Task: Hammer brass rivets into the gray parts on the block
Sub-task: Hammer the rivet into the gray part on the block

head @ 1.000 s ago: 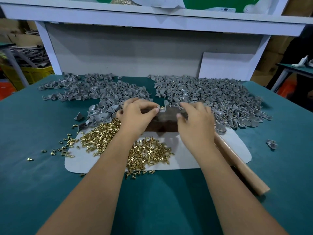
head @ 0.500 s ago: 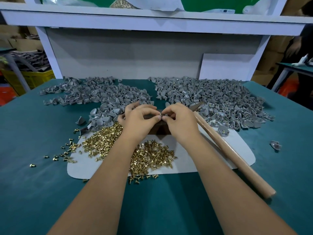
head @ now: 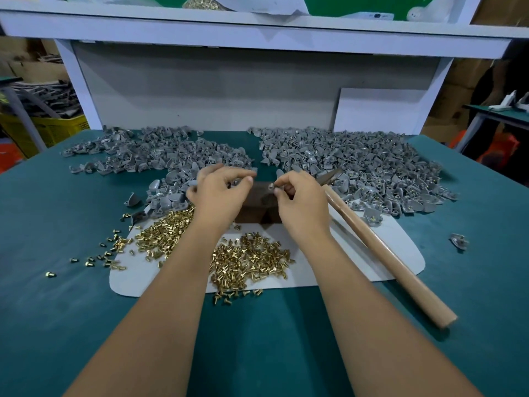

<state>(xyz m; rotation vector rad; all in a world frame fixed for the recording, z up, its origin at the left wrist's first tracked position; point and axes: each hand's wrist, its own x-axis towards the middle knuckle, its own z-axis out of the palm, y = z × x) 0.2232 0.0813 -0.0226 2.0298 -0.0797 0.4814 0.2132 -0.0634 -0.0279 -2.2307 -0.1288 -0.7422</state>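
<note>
Where hands [head: 220, 193] overlap, block [head: 257, 200] half-hidden.

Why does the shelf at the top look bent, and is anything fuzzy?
Head view: the wide lens bows the white shelf edge; fingertips of the left hand and right hand are slightly smeared; soft shadow lies beside the wooden hammer handle.

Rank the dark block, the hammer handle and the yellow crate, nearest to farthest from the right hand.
From the right hand:
1. Dark block, just left, under the fingers.
2. Hammer handle, on its right.
3. Yellow crate, far left, beyond the table.
</note>
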